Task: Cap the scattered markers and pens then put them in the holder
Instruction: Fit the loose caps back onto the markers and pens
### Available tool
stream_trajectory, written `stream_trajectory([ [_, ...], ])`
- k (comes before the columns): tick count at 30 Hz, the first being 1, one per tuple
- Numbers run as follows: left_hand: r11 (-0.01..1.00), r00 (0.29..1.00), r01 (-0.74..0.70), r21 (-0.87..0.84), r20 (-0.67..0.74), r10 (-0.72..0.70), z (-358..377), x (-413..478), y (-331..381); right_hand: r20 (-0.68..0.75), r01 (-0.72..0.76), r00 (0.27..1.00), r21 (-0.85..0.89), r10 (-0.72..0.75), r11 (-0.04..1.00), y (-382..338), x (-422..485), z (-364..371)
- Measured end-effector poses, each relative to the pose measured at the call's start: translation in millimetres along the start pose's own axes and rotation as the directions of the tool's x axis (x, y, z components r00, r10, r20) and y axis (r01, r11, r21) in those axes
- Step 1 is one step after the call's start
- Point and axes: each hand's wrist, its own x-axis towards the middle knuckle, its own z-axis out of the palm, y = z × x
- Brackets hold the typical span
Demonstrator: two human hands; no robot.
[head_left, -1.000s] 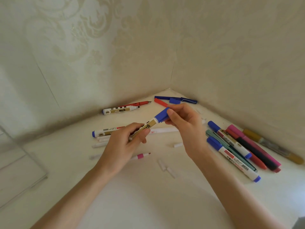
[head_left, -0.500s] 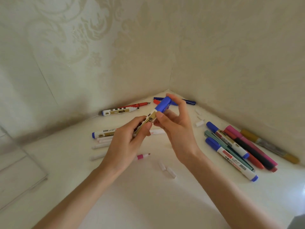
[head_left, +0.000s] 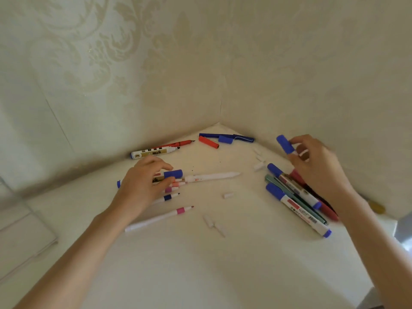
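1. White counter (head_left: 200, 264) in a wall corner, pens & markers scattered.
2. Left hand (head_left: 142, 186) presses down on a blue-capped marker (head_left: 172, 174) mid-counter, fingers curled over it.
3. Right hand (head_left: 316, 166) pinches a blue cap (head_left: 285, 143), raised nr right wall.

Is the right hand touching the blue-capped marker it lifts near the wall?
Touching. The head view shows the right hand pinching the blue-capped marker at its lower end, fingertips against it, raised above the pile.
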Motion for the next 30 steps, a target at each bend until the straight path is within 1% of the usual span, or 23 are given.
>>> stream_trajectory([
  [1,1.0,1.0,0.013,0.019,0.008,-0.013,0.6,1.3,-2.2,0.043,-0.009,0.999,-0.08,0.012,0.997,9.7,-1.2,2.7],
  [3,1.0,1.0,0.005,-0.014,0.019,-0.004,2.9,1.9,-2.6,0.131,-0.045,0.989,-0.176,0.068,0.983,26.5,-5.3,13.8],
  [5,0.998,0.998,-0.033,-0.051,0.047,0.036,7.3,1.1,1.5,0.148,-0.072,0.984,-0.197,0.102,0.978,36.8,-7.7,23.5],
  [7,0.997,0.994,-0.072,-0.03,0.085,0.074,13.1,1.8,8.5,0.103,-0.083,0.989,-0.18,0.103,0.98,39.9,-7.2,27.5],
  [9,0.996,0.991,-0.08,-0.031,0.108,0.083,18.3,4.5,17.1,0.063,-0.064,0.995,-0.214,0.079,0.975,39.9,-6.9,28.5],
  [11,0.996,0.987,-0.087,-0.037,0.131,0.091,24.3,9.9,26.4,-0.021,-0.009,1.0,-0.29,0.003,0.957,35.8,-7.5,25.9],
  [13,0.991,0.981,-0.125,0.036,0.155,0.118,32.7,18.1,36.7,-0.09,0.084,0.989,-0.285,-0.114,0.955,24.8,-6.4,23.6],
  [14,0.986,0.977,-0.145,0.084,0.168,0.13,37.8,23.0,42.2,-0.076,0.142,0.983,-0.252,-0.166,0.957,17.8,-4.2,24.6],
  [15,0.978,0.974,-0.16,0.136,0.182,0.134,43.2,27.6,47.3,-0.024,0.204,0.977,-0.218,-0.214,0.954,11.2,-1.3,27.9],
  [17,0.959,0.972,-0.17,0.226,0.201,0.125,54.0,34.5,55.3,0.128,0.286,0.956,-0.203,-0.264,0.936,2.1,5.0,42.3],
  [19,0.947,0.975,-0.164,0.275,0.193,0.113,63.4,37.4,57.9,0.222,0.303,0.943,-0.26,-0.249,0.917,-0.7,8.8,59.6],
  [22,0.951,0.981,-0.147,0.271,0.164,0.105,70.2,38.0,54.2,0.253,0.271,0.948,-0.323,-0.193,0.907,0.7,13.3,75.6],
  [24,0.955,0.983,-0.152,0.255,0.144,0.118,71.6,38.2,50.9,0.246,0.262,0.952,-0.337,-0.184,0.904,2.5,16.4,78.7],
  [26,0.961,0.982,-0.168,0.221,0.128,0.142,69.9,38.1,49.0,0.237,0.283,0.948,-0.319,-0.213,0.904,3.0,19.6,78.1],
  [27,0.965,0.981,-0.178,0.193,0.114,0.158,67.2,37.3,48.8,0.205,0.302,0.947,-0.294,-0.249,0.907,2.2,20.2,76.8],
  [29,0.968,0.976,-0.215,0.131,0.053,0.21,57.9,35.2,49.1,0.077,0.333,0.943,-0.201,-0.324,0.921,-2.5,19.8,73.0],
  [30,0.967,0.972,-0.233,0.101,0.013,0.233,51.4,33.1,49.0,0.016,0.326,0.945,-0.134,-0.327,0.936,-7.6,19.0,70.0],
])
